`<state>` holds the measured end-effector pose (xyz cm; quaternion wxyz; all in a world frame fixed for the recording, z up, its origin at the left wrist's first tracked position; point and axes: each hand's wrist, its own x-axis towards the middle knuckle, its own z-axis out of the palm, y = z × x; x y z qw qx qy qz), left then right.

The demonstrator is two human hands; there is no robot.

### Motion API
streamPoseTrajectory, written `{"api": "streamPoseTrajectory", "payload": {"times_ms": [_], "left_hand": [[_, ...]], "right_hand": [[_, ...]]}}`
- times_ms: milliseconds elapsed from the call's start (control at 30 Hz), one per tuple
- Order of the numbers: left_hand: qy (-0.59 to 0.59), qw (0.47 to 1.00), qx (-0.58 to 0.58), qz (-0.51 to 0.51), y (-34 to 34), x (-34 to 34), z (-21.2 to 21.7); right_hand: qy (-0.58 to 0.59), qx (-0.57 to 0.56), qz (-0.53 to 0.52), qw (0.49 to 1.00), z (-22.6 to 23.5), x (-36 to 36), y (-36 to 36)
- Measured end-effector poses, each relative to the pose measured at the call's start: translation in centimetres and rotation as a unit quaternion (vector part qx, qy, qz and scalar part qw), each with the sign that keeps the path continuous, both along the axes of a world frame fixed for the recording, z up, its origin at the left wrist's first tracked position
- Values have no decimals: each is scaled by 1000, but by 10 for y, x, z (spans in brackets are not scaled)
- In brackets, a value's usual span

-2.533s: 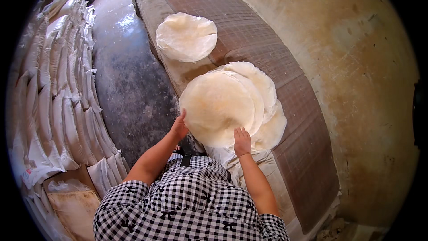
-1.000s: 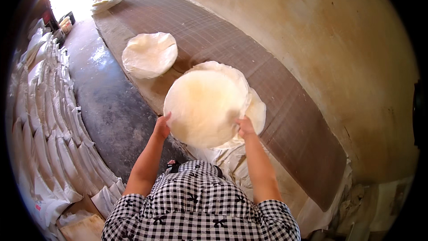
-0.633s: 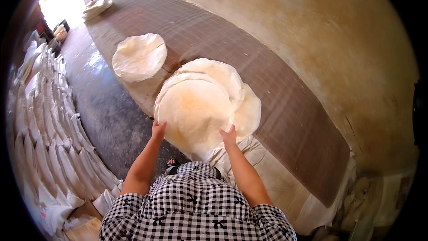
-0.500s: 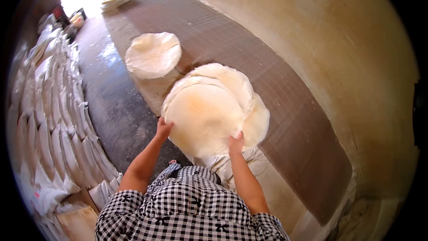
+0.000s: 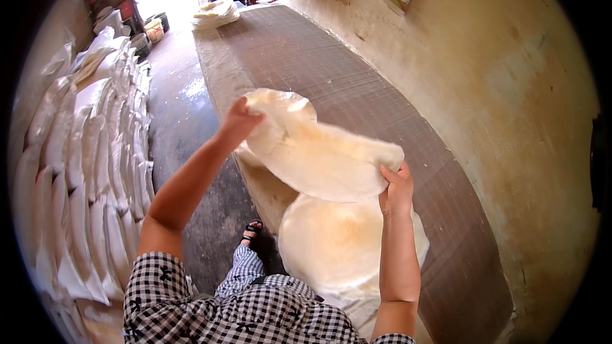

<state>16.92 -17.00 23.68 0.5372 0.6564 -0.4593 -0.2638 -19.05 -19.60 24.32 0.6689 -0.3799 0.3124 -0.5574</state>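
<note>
A thin, round, pale cream sheet (image 5: pixel 312 156), like a big flatbread or a sheet of dough, hangs between my hands with its far edge curling. On its left edge my left hand (image 5: pixel 242 121) is closed. My right hand (image 5: pixel 398 185) pinches the right edge, thumb on top. Below and nearer to me lies a stack of similar round sheets (image 5: pixel 341 242), the top one yellowish in the middle. Part of the stack is covered by the raised sheet. Behind the raised sheet, another pale round sheet (image 5: pixel 287 103) shows only in part.
The long brown table (image 5: pixel 357 111) runs beside the wall (image 5: pixel 484 83). A wrapped pale pile (image 5: pixel 215 14) sits at its far end. White sacks (image 5: pixel 89 146) are stacked along the left, across the dark floor (image 5: pixel 185 134). Buckets (image 5: pixel 153 28) stand near the bright doorway.
Both hands have lifted the top sheet off the stack and carried it forward, toward the separate round sheet farther along the table. The view has shifted too.
</note>
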Motion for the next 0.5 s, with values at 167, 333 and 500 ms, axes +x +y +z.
{"api": "streamPoseTrajectory", "payload": {"times_ms": [167,333,500], "left_hand": [[-81,995,19,55,-60,121,-28],[137,989,38,36,-96,196,-204],[100,978,179,28,-101,213,-306]], "right_hand": [[1,-11,-65,998,-52,129,-74],[174,141,-44,974,-223,209,-148],[400,192,-120,888,-318,207,-163]]}}
